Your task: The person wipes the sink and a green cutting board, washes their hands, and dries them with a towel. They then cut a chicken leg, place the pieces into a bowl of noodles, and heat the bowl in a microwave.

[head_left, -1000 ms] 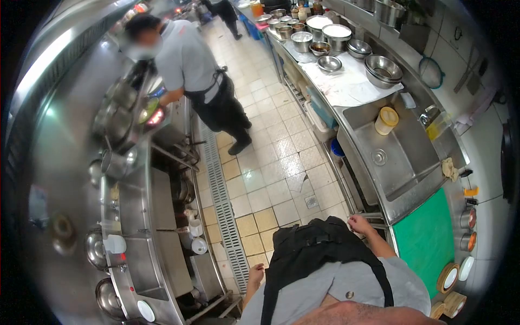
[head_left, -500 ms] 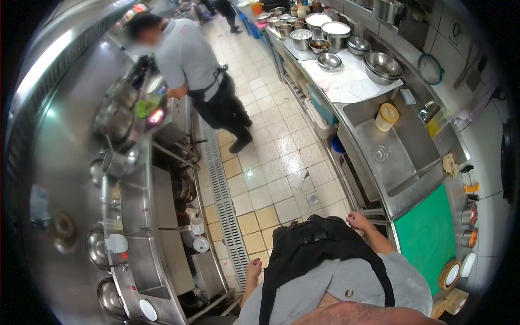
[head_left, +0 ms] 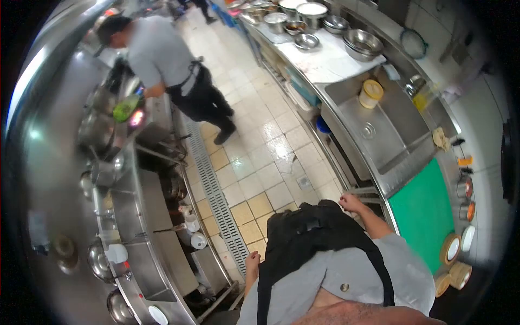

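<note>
The right hand (head_left: 351, 202) sits just right of centre in the frame, at the near edge of the steel counter (head_left: 398, 187), its fingers curled loosely together and clamped on nothing that shows. Whether it touches the counter edge or only hangs just beside it, I cannot tell. The left hand (head_left: 252, 264) is in the lower middle, hanging empty by the black apron (head_left: 309, 238), fingers loosely together, with the floor drain grate (head_left: 216, 200) below it.

The nearest working surface to the right hand is the green cutting board (head_left: 425, 214), at the right of the frame on the counter, just below the sink (head_left: 379, 135). A yellow-lidded tub (head_left: 371, 93) stands in the sink's upper corner. Small round bamboo steamers (head_left: 450, 249) lie at the board's lower right.

Judging from this, the step in hand looks like walking along the aisle beside the counter. To do it well, keep the right hand trailing the edge lightly, and mind the co-worker (head_left: 168, 65) at the stove in the upper left, leaving room on the tiled floor (head_left: 260, 162) between
</note>
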`<action>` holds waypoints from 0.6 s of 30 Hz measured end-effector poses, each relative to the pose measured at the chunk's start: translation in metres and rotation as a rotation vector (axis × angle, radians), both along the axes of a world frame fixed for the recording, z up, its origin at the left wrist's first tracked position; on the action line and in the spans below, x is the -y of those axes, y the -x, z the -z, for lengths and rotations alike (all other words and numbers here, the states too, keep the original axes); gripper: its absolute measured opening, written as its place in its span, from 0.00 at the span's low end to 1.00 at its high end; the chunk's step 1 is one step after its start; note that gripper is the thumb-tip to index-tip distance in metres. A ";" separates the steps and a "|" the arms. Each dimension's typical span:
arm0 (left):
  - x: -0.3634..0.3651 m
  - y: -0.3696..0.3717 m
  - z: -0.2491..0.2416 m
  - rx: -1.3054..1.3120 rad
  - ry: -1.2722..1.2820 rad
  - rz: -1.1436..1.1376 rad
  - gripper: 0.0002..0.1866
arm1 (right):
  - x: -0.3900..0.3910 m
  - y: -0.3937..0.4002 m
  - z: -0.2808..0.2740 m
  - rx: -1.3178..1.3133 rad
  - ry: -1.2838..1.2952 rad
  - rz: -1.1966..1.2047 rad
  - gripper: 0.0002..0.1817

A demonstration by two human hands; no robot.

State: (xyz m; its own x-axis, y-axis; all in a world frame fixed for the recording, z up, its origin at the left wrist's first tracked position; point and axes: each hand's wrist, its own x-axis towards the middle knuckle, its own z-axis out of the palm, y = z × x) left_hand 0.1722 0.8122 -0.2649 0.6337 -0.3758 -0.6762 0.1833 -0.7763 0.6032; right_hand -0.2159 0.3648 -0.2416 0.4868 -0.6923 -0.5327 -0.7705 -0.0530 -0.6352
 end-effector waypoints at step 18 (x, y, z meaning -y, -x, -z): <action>0.042 0.006 -0.052 0.038 -0.022 0.060 0.23 | -0.007 0.017 0.016 0.004 -0.160 0.080 0.20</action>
